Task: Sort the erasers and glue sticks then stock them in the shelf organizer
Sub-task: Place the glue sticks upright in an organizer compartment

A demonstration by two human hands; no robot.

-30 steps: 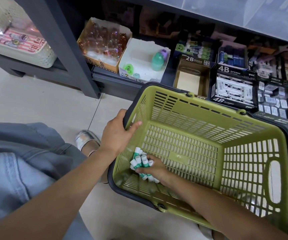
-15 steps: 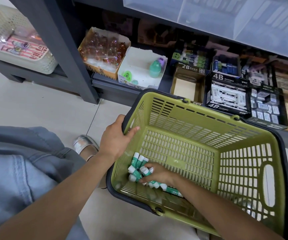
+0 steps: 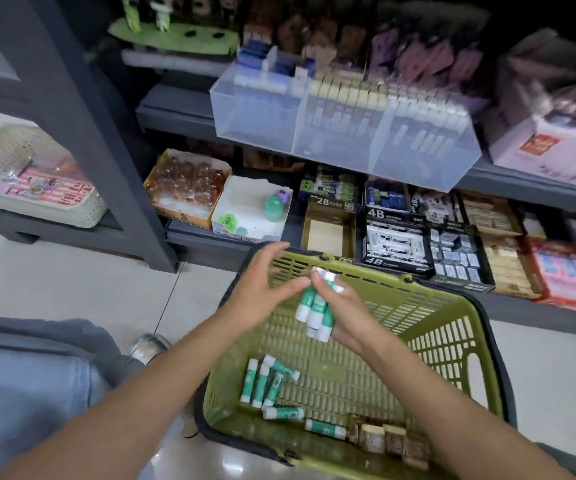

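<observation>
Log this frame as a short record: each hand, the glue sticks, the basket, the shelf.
right hand: grips a bunch of glue sticks above the basket
left hand: fingers straight, touching the top of the bunch
loose glue sticks: lying on the basket floor, near side
basket: green, on the floor before the shelf
small brown items: in the basket's near corner, too blurred to identify
shelf: clear bins above, eraser boxes below

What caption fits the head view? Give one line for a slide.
Right hand lifts a bundle of glue sticks above the green basket, left hand steadying them.
</observation>
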